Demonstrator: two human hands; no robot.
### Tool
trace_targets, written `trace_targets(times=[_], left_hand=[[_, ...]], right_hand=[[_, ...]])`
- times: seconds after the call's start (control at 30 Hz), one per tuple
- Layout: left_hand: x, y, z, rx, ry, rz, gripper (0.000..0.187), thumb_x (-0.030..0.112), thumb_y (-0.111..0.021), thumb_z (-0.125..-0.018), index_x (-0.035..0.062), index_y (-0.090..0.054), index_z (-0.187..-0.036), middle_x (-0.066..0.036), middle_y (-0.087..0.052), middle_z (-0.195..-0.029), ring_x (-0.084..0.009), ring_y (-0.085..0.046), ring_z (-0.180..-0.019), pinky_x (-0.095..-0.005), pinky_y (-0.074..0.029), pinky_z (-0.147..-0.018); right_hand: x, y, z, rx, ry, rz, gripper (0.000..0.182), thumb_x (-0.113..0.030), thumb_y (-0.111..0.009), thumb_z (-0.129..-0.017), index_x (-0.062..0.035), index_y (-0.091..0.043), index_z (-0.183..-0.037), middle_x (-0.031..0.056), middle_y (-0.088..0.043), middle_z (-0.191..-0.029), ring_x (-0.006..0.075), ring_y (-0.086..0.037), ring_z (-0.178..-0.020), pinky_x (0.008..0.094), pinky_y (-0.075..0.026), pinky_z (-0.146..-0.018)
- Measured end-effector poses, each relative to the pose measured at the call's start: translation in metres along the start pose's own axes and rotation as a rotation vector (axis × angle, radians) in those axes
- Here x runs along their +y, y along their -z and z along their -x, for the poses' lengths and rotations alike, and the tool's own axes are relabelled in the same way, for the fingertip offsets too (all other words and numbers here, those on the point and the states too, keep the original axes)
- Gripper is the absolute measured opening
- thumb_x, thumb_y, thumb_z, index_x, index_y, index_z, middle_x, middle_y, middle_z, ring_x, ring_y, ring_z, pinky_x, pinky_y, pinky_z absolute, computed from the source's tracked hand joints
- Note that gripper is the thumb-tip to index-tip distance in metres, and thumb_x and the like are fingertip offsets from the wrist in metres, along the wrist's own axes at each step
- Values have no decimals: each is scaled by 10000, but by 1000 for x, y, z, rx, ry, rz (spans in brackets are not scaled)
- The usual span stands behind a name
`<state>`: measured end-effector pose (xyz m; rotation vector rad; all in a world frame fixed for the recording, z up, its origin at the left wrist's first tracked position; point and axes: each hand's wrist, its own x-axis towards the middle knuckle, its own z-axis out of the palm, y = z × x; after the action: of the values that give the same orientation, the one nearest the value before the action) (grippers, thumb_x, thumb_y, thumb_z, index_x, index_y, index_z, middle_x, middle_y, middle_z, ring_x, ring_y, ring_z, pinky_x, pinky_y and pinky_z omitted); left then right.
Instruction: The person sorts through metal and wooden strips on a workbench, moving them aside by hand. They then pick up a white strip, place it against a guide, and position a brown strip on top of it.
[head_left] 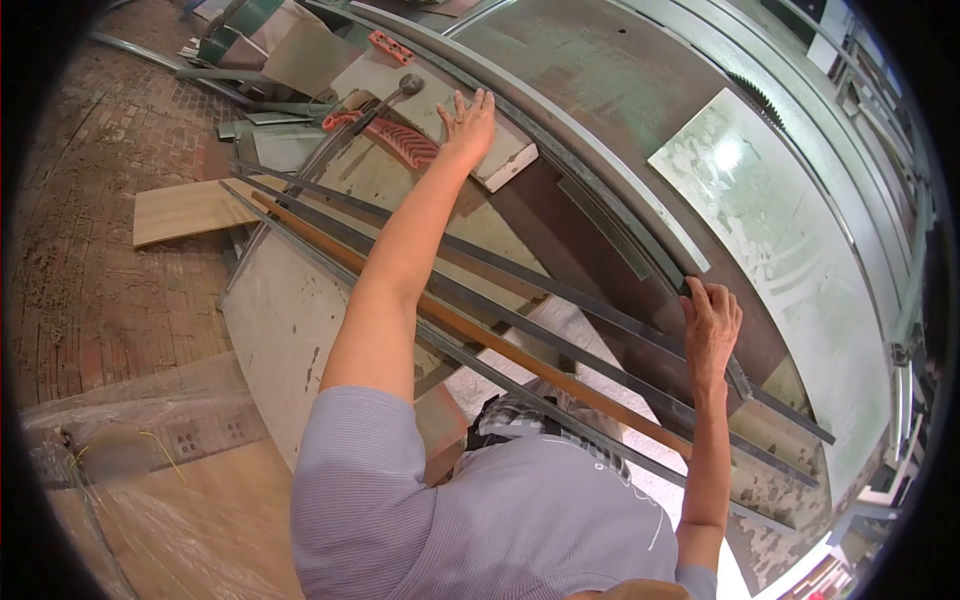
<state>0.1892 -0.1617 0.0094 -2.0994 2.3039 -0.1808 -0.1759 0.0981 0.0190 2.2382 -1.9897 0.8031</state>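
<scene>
Short-sleeved shirt, pale lavender-grey, fine horizontal ribbing or pinstripe across fabric. Left sleeve ends above elbow, hem plain, loose fit. Right sleeve barely shows at lower edge, same cloth. Thin pale line or thread curves over right side of shirt. Checked cloth, dark and light plaid, shows below chest; garment unclear. Both forearms bare. Left hand and right hand bare: no gloves, rings, watch or bands seen.
</scene>
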Motion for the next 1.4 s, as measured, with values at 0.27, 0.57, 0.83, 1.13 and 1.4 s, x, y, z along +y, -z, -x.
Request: trace_targets(times=[0.27,0.57,0.83,1.13,1.4], left_hand=[[-16,-5,-15,-2,11,-3,546,66,-353,-857,66,-263,-1396,-95,-222,-1474,-433,-177,-1328,-656,-114,-1026],[-17,-9,-19,6,36,28,540,70,-341,-863,82,-266,-1398,-76,-224,-1476,-418,-192,-1329,-651,-116,-1030],[-30,-9,-17,18,45,-5,539,85,-349,-862,86,-274,-1396,-56,-213,-1482,-398,-173,-1341,-629,-115,-1045],[-9,0,12,304,2,170,559,89,-381,-853,143,-279,-1400,-39,-214,-1482,-396,-164,-1344,-640,-106,-1038],[-4,-16,20,169,-37,59,554,62,-370,-860,146,-283,-1400,-20,-251,-1469,-397,-193,-1335,-644,-98,-1037]], right_hand=[[-16,-17,-8,65,-26,131,363,-110,-711,-687,-165,-613,-1032,12,-493,-866,195,-508,-864,356,-380,-807],[1,2,22,-9,-199,87,387,-132,-716,-697,-153,-599,-1066,30,-529,-948,222,-515,-915,376,-390,-803],[-6,4,15,20,-167,86,348,-120,-726,-666,-133,-605,-992,20,-554,-906,217,-534,-902,359,-383,-809],[-26,-19,3,63,-12,32,366,-148,-745,-639,-132,-618,-981,17,-555,-869,203,-525,-869,371,-357,-831],[-37,-24,-2,27,-1,28,403,-147,-742,-656,-132,-601,-1033,22,-552,-911,209,-521,-895,377,-359,-837]])
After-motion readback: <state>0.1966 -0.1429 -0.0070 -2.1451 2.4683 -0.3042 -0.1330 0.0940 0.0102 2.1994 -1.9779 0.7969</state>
